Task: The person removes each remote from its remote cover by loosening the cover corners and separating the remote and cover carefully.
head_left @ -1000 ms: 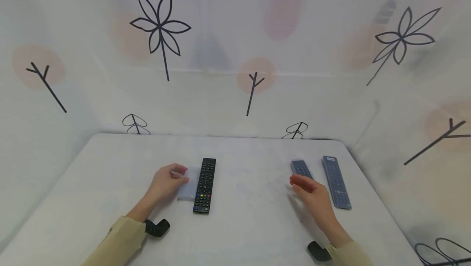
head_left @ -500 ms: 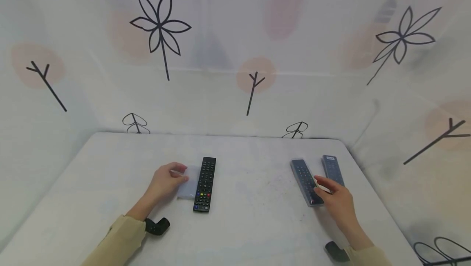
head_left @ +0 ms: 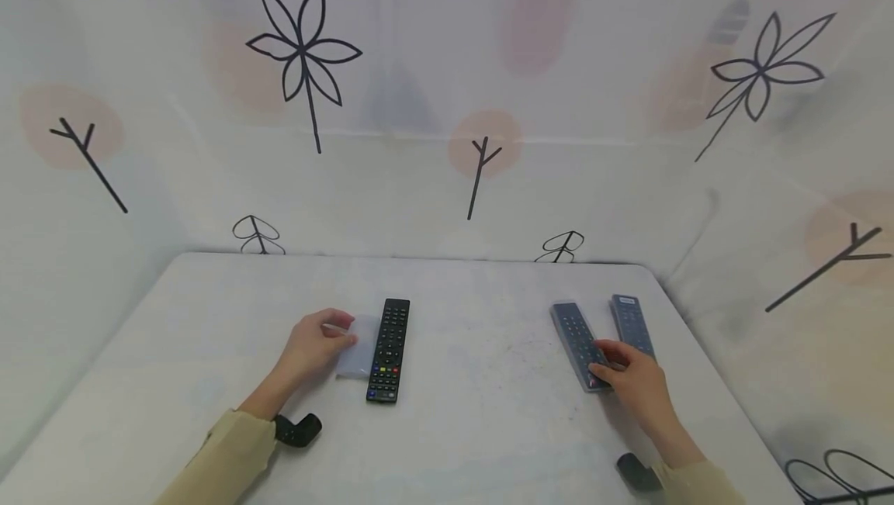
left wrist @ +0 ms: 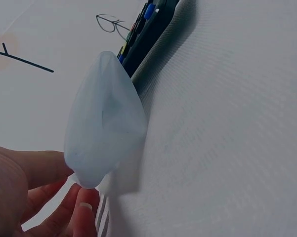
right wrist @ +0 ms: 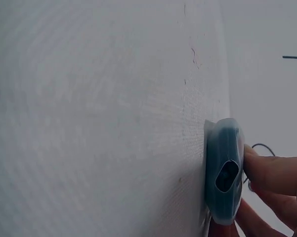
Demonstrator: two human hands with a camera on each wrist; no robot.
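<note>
On the left of the white table, my left hand [head_left: 312, 347] pinches the near-left edge of a pale, translucent plastic sleeve [head_left: 359, 350]. In the left wrist view the sleeve [left wrist: 106, 123] bulges up from the surface, thumb on one side and fingers below. Right beside it lies a bare black remote control [head_left: 388, 350] with coloured buttons at its near end. My right hand [head_left: 639, 389] grips the near end of a remote in a clear cover [head_left: 576, 342], thumb on top. That covered remote [right wrist: 225, 168] lies on the table; its lower right side is hidden by the fingers.
A second covered remote [head_left: 632, 323] lies near the table's right edge, partly behind the right hand. Black wrist devices [head_left: 299, 431] sit at both wrists. A patterned white cloth [head_left: 419, 195] hangs behind the table [head_left: 475, 427].
My right hand has moved right and toward me, from above the nearer covered remote to its near end, and now grips it. The left hand and sleeve have not visibly moved.
</note>
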